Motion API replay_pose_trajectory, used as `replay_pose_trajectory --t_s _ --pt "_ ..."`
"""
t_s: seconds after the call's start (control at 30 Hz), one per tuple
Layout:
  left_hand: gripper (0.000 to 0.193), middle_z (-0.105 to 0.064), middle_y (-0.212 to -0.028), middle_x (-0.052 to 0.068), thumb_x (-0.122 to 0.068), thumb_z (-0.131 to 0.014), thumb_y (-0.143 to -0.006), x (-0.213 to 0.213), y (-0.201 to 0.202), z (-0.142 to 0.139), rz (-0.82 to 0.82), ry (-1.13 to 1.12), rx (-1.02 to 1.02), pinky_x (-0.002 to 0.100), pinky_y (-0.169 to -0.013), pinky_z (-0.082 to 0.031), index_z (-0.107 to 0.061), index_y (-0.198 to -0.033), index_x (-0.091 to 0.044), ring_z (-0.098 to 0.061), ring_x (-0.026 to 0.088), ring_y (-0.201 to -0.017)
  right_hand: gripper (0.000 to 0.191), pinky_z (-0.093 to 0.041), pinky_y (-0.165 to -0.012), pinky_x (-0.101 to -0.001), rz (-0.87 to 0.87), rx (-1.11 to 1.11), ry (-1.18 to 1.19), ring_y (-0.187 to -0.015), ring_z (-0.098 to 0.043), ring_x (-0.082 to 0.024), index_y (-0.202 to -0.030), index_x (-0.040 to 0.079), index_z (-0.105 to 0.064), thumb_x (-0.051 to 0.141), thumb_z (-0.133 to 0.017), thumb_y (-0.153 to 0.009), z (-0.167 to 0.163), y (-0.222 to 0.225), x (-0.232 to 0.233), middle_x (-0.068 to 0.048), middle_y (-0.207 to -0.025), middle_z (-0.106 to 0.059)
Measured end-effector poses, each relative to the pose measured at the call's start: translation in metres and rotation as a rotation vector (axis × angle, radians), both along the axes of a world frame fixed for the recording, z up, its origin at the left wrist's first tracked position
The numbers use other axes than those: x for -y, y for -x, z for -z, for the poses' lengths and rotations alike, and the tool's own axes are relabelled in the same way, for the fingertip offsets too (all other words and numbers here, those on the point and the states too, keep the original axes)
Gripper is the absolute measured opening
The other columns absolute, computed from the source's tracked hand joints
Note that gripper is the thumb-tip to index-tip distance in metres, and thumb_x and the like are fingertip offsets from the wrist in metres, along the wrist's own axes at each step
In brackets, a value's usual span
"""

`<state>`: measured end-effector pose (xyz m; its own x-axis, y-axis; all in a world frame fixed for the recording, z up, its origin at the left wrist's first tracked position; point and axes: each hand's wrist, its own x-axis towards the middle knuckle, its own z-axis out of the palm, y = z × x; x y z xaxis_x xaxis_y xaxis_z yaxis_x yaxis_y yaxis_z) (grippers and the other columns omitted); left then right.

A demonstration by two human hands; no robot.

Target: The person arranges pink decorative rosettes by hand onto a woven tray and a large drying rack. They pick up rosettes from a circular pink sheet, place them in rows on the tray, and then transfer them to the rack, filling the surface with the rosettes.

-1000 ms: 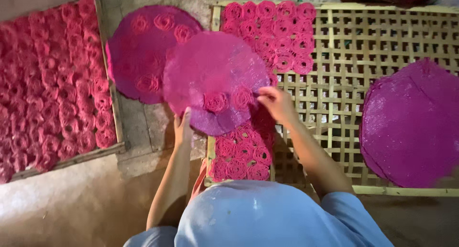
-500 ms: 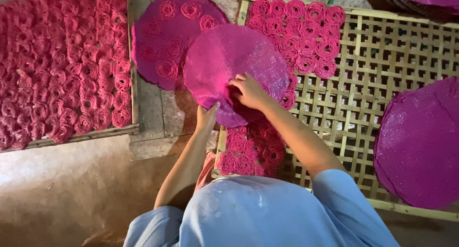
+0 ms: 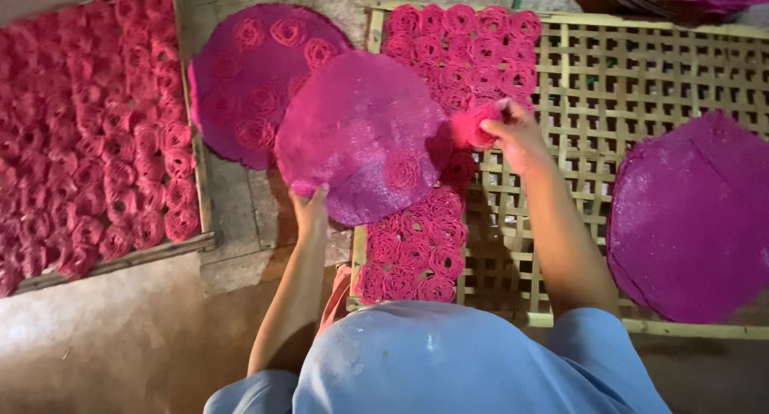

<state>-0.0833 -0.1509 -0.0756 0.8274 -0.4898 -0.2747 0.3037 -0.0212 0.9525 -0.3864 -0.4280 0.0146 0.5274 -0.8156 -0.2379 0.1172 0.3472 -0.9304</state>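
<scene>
At frame centre, the left hand (image 3: 311,208) grips a round pink mat (image 3: 360,134) by its edge; the right hand (image 3: 513,130) pinches a pink coil (image 3: 473,127) above the bamboo rack (image 3: 641,70); tilting risks the remaining coil sliding off

We see a big round pink mat (image 3: 360,134), thin and flat like a plate, held up at a tilt over the near left corner of the rack. One pink noodle swirl (image 3: 403,172) sticks to it near its lower right side. We see a small pink noodle coil (image 3: 473,127), fluffy and round, lifted just beside the mat's right edge.
</scene>
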Motion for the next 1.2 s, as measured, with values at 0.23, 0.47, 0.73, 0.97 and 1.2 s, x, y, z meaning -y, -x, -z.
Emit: replay_pose_trajectory --t_s 0.23,0.47,0.73,0.97,1.2 --pt "0.077 -0.025 -0.173 0.012 -0.023 -0.071 -0.092 0.002 0.058 -0.112 0.237 -0.029 0.843 0.051 -0.133 -0.020 -0.034 -0.159 -0.016 -0.025 0.028 -0.161 0.022 -0.058 -0.090 -0.0321 -0.149 -0.137 0.114 -0.100 -0.068 -0.016 -0.108 0.010 -0.064 0.003 -0.074 -0.090 -0.057 0.021 -0.008 -0.004 -0.105 -0.069" --pt "0.074 -0.057 -0.151 0.015 -0.057 -0.060 -0.092 0.078 0.062 -0.107 1.094 0.231 -0.445 0.052 -0.115 -0.043 -0.049 -0.151 -0.014 -0.053 0.031 -0.140 0.024 -0.058 -0.089 -0.0359 -0.294 -0.010 -0.020 -0.097 -0.067 -0.017 -0.110 0.010 -0.064 0.003 -0.074 -0.089 -0.090 -0.007 -0.048 -0.002 -0.102 -0.068" --pt "0.040 -0.071 -0.122 0.008 -0.023 -0.073 -0.096 0.084 0.092 -0.046 1.080 0.024 -0.155 0.046 -0.103 -0.049 -0.063 -0.132 -0.007 -0.063 0.020 -0.115 0.025 -0.061 -0.083 -0.0394 -0.108 -0.043 0.001 -0.097 -0.069 -0.023 -0.112 0.006 -0.066 0.005 -0.075 -0.089 -0.064 0.015 -0.039 -0.008 -0.104 -0.070" --pt "0.034 -0.074 -0.111 0.001 -0.022 -0.064 -0.096 0.077 0.085 -0.042 0.839 -0.270 -0.165 0.035 -0.089 -0.055 -0.067 -0.127 -0.010 -0.070 0.016 -0.102 0.030 -0.063 -0.092 -0.0412 0.296 0.150 0.046 -0.105 -0.072 -0.025 -0.114 0.002 -0.065 -0.001 -0.077 -0.086 -0.019 0.045 -0.004 -0.011 -0.111 -0.071" --pt "0.035 -0.068 -0.117 0.001 -0.022 -0.063 -0.099 0.064 0.065 -0.014 0.747 -0.111 -0.266 0.036 -0.085 -0.055 -0.062 -0.132 -0.008 -0.067 0.014 -0.105 0.032 -0.059 -0.097 -0.0400 0.189 -0.066 -0.017 -0.105 -0.072 -0.023 -0.122 0.000 -0.068 0.006 -0.074 -0.091 0.043 0.043 0.018 -0.013 -0.115 -0.073"
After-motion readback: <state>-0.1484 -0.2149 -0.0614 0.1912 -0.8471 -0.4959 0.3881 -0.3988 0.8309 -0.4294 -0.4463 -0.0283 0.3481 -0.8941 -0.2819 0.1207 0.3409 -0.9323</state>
